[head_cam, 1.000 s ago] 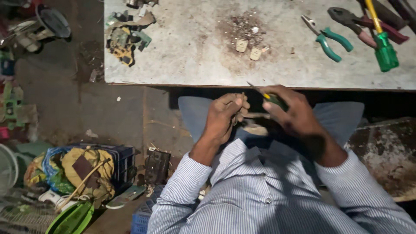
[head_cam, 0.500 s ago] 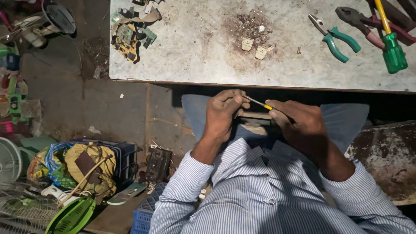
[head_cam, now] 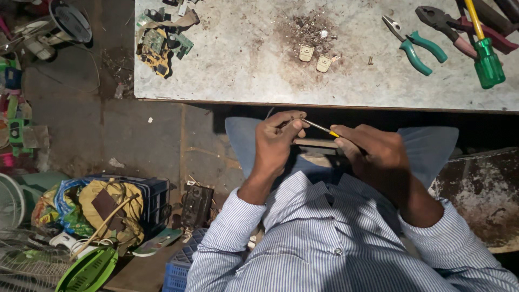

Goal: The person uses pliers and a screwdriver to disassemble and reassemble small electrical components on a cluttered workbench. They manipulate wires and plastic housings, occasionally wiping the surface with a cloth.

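My left hand [head_cam: 278, 143] is closed around a small part held over my lap, just below the workbench edge; the part itself is mostly hidden by my fingers. My right hand [head_cam: 373, 151] grips a thin screwdriver [head_cam: 320, 127] with a yellow handle. Its metal shaft points left and the tip meets the small part in my left fingers. Both forearms are in striped shirt sleeves.
On the grey workbench [head_cam: 248, 70] lie a green-handled pair of pliers [head_cam: 415, 45], a green screwdriver [head_cam: 484, 51], red-handled pliers [head_cam: 457, 30], two small pale plugs [head_cam: 314, 58] amid screws, and circuit boards [head_cam: 159, 46]. The floor at left holds a blue crate [head_cam: 154, 200], bags and fan parts.
The view has shifted slightly. My hands stay together at my lap, and the screwdriver's shaft now shows more clearly, with its tip against the part in my left hand.
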